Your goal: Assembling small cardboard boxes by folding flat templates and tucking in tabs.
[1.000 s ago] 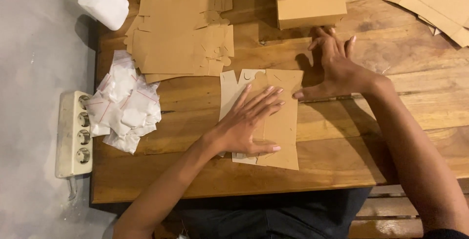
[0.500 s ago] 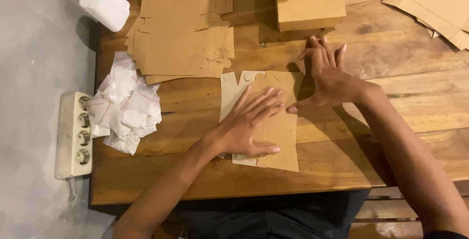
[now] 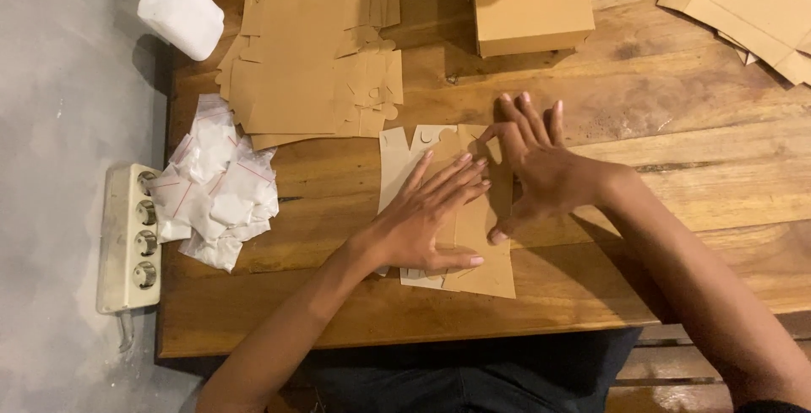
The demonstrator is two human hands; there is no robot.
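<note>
1. Cardboard blank (image 3: 473, 248), a flat brown die-cut sheet with notched tabs at its far edge, lies on the wooden counter (image 3: 693, 168) straight in front of the person.
2. Left hand (image 3: 427, 219) lies palm down on the blank, fingers spread and stretched flat, gripping nothing, only pressing.
3. Right hand (image 3: 541, 172) rests on the blank's right edge, fingers fanned out and extended, thumb tucked toward the sheet; it is open and closes on nothing.
4. Beyond the blank, a loose pile of flat cardboard cut-outs (image 3: 308, 50) covers the far left of the counter.
5. Folded cardboard boxes (image 3: 532, 8) stand stacked at the far edge, right of that pile.
6. More flat cardboard sheets (image 3: 752, 3) lie at the far right corner.
7. Small clear plastic bags (image 3: 215, 185) with red strips sit heaped at the left edge.
8. White power strip (image 3: 131, 240) lies on the grey floor beside the counter, and a white roll (image 3: 180, 9) lies off the far left corner.
</note>
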